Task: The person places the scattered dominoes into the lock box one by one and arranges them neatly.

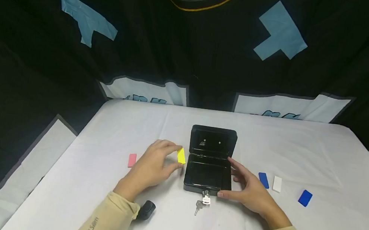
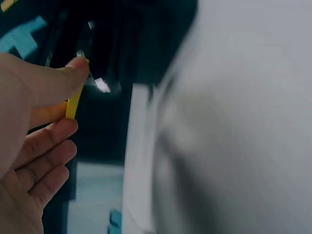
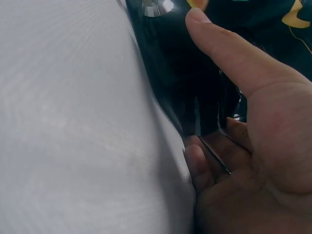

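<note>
A small black cash box (image 1: pixel 208 173) stands on the white table with its lid (image 1: pixel 213 142) raised at the back. Keys (image 1: pixel 199 205) hang from the lock at its front. My left hand (image 1: pixel 155 161) pinches a flat yellow block (image 1: pixel 181 156) just left of the box; in the left wrist view the yellow block (image 2: pixel 73 105) sits between thumb and fingers, edge on. On the opposite side, my right hand (image 1: pixel 250 189) grips the box, thumb at the front corner and fingers along the right wall. The right wrist view shows the box's dark side (image 3: pixel 190 73) within that grasp.
A pink block (image 1: pixel 132 160) lies left of the left hand. Right of the box are a blue block (image 1: pixel 263 180), a white block (image 1: pixel 277 184) and another blue block (image 1: pixel 305 198). Black cloth (image 1: pixel 210 57) hangs behind the white-covered table (image 1: pixel 302 150).
</note>
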`<state>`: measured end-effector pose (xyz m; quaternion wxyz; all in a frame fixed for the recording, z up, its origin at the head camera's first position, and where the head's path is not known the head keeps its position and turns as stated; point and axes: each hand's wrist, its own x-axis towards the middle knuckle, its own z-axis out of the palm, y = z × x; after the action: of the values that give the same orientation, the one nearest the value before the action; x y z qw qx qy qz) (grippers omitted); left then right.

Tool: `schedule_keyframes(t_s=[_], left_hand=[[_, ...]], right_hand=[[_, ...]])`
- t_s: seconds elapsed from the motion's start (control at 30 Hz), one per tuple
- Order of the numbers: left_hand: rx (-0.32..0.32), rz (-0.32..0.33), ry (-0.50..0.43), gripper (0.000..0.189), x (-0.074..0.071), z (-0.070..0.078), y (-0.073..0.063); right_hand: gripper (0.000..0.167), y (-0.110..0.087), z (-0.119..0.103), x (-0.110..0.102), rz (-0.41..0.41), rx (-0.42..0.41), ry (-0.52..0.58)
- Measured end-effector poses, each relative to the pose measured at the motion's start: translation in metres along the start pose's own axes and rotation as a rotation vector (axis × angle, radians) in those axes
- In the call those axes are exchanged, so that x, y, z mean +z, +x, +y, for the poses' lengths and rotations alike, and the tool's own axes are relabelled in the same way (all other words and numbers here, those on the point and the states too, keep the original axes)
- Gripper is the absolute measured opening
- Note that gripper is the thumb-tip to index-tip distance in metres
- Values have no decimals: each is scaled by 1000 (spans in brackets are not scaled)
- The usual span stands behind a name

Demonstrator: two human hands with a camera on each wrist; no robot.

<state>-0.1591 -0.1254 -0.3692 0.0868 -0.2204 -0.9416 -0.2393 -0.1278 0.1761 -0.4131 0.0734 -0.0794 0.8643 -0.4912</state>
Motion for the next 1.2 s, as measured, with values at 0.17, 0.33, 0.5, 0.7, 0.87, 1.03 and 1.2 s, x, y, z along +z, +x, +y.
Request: schedule_keyframes(t_s=[0.17,0.33,0.5,0.7,0.87,1.03,1.2], left_hand=[[62,-67,-19,51,4,29,6],[95,-184,7,52,21,51,19],[98,-240,28,48,41,66,33],[32,-280,42,43,59,77,42],[5,-272,25,38,66,81,45],[-2,-277,32,35,70,84,47],[-21,-278,51,32,74,87,48]], right_hand=[[110,1,0,2,1,27,-12],[109,0,2,2,-14,24,-5],[108,0,3,0,-12,16,11],[108,0,4,0,-20,-5,19],[108,1,4,1,-27,-7,37],[106,1,3,0,-23,-26,33],[105,0,3,-1,-24,-19,32]])
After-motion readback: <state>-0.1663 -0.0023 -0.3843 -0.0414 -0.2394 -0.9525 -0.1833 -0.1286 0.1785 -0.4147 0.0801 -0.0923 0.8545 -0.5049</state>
